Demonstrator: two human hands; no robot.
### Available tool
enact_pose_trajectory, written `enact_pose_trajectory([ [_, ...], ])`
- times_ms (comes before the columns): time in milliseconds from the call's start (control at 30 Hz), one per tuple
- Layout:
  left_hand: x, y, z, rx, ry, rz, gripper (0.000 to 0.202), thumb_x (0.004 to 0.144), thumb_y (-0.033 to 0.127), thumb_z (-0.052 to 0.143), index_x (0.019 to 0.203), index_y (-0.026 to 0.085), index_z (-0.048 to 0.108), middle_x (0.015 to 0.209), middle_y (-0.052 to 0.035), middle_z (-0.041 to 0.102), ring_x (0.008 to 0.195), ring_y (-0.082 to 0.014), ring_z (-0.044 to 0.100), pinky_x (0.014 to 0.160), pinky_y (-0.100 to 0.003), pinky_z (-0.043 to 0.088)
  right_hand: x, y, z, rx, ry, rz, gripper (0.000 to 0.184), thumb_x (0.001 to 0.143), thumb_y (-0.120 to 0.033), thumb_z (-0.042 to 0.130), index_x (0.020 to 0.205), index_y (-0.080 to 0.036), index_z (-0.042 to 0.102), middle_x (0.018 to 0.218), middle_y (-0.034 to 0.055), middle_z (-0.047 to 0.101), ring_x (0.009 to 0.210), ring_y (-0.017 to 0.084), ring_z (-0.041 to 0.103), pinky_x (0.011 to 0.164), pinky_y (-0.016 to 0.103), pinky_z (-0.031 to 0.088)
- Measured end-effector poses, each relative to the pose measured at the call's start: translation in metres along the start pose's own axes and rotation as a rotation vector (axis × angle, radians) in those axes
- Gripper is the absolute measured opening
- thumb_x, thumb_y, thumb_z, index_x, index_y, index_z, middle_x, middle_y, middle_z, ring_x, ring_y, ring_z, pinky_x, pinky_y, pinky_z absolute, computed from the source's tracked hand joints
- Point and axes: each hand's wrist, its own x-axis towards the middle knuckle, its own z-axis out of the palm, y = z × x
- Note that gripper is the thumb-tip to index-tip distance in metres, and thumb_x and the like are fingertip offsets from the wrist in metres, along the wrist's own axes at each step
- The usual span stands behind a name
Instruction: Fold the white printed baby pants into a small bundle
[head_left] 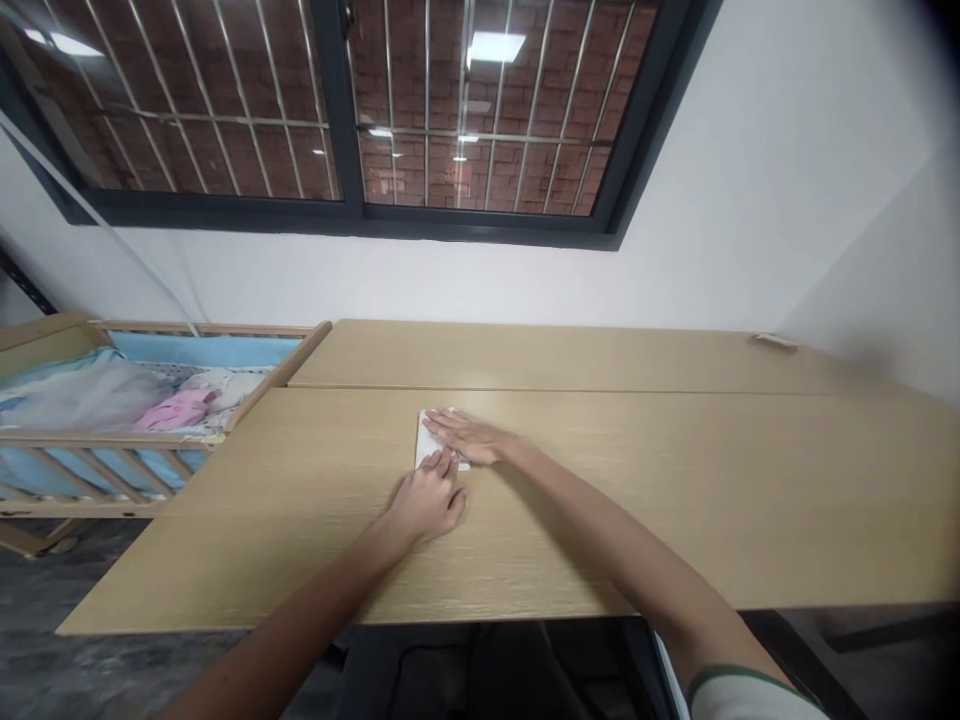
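Observation:
A small white sheet (424, 446), perhaps folded paper or tissue, lies on the wooden tabletop (637, 480) under both of my hands. Stretched flat across its upper right part is my right hand (474, 437), palm down with its fingers extended to the left. My left hand (431, 502) rests at the sheet's lower edge, its slightly bent fingertips touching the sheet and its thumb apart. The two hands nearly meet over the sheet, and they hide much of it.
A second board (525, 355) runs along the wall behind a narrow seam. To the left stands a wooden crib (112, 440) with blue lining and bedding. A small pale object (775, 341) lies at the far right. Above is a barred window (480, 225).

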Motion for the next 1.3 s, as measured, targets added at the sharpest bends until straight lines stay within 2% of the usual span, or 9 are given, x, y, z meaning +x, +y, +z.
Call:
enact_pose_trajectory([
  [133,-0.001,-0.001,0.002,0.010,-0.006,-0.002,0.050,0.099,0.035,0.044,0.135,0.002,0.055,0.142,-0.0247,0.055,0.136,-0.0342,0.050,0.107,-0.046,0.050,0.011,0.018,0.001,-0.021,0.052,0.025,0.069,0.102,-0.065,0.023,0.160,-0.027,0.025,0.168,-0.0009,0.014,0.156,0.021,0.006,0.127,0.041,0.000],
  [367,-0.001,-0.004,0.007,-0.015,0.016,-0.041,0.049,0.098,0.037,0.045,0.136,0.008,0.056,0.146,-0.0213,0.053,0.132,-0.0319,0.054,0.102,-0.044,0.053,0.019,0.035,0.008,0.015,0.156,0.043,0.069,0.102,-0.064,0.028,0.159,-0.027,0.029,0.167,-0.0007,0.020,0.156,0.022,0.010,0.127,0.042,0.003],
  [500,-0.001,-0.009,0.007,-0.093,0.064,-0.067,0.042,0.098,0.035,0.047,0.134,0.017,0.059,0.145,-0.0138,0.057,0.125,-0.0286,0.061,0.093,-0.040,0.057,0.018,0.035,0.014,0.044,0.249,0.109,0.076,0.100,-0.070,0.022,0.161,-0.025,0.023,0.168,0.0016,0.015,0.156,0.022,0.010,0.127,0.041,0.003],
  [633,0.004,-0.025,0.002,-0.212,0.213,-0.282,0.032,0.099,0.035,0.047,0.124,0.026,0.064,0.128,-0.0047,0.069,0.106,-0.0234,0.069,0.087,-0.034,0.055,0.011,0.035,0.016,0.180,0.526,0.201,0.080,0.099,-0.070,0.022,0.163,-0.021,0.016,0.169,0.0076,0.013,0.156,0.024,0.011,0.126,0.044,0.009],
  [767,0.010,-0.040,-0.006,-0.141,0.329,-0.496,0.028,0.100,0.036,0.046,0.110,0.020,0.067,0.110,-0.0093,0.073,0.103,-0.0255,0.066,0.089,-0.036,0.049,0.006,0.036,0.015,0.147,0.716,0.191,0.067,0.100,-0.062,0.036,0.156,-0.024,0.036,0.155,0.0132,0.040,0.146,0.027,0.033,0.121,0.047,0.023],
  [900,0.014,-0.043,-0.009,-0.010,0.225,-0.600,0.034,0.101,0.042,0.043,0.101,0.015,0.065,0.102,-0.0133,0.071,0.102,-0.0290,0.064,0.090,-0.038,0.046,0.005,0.032,0.018,0.102,0.723,0.171,0.053,0.096,-0.049,0.054,0.143,-0.024,0.053,0.130,0.0118,0.053,0.122,0.025,0.054,0.109,0.043,0.039],
  [1033,0.019,-0.039,-0.007,0.039,0.072,-0.651,0.049,0.101,0.050,0.037,0.100,0.010,0.066,0.104,-0.0202,0.070,0.105,-0.0333,0.063,0.090,-0.041,0.045,0.006,0.024,0.023,0.166,0.659,0.205,0.045,0.090,-0.044,0.063,0.128,-0.019,0.064,0.121,0.0104,0.052,0.099,0.021,0.059,0.095,0.038,0.047],
  [1133,0.024,-0.035,-0.009,0.013,0.027,-0.617,0.052,0.100,0.052,0.039,0.103,0.007,0.066,0.107,-0.0233,0.070,0.106,-0.0346,0.064,0.089,-0.041,0.046,0.005,0.014,0.027,0.163,0.646,0.232,0.038,0.086,-0.038,0.068,0.119,-0.018,0.068,0.116,0.0102,0.053,0.102,0.022,0.056,0.096,0.039,0.046],
  [1300,0.021,-0.031,-0.025,-0.080,-0.048,-0.544,0.036,0.100,0.041,0.040,0.101,0.014,0.064,0.104,-0.0169,0.073,0.095,-0.0278,0.069,0.076,-0.033,0.047,0.000,-0.022,0.035,0.168,0.749,0.361,0.033,0.080,-0.031,0.074,0.109,-0.018,0.068,0.112,0.0091,0.054,0.113,0.025,0.051,0.103,0.041,0.040],
])
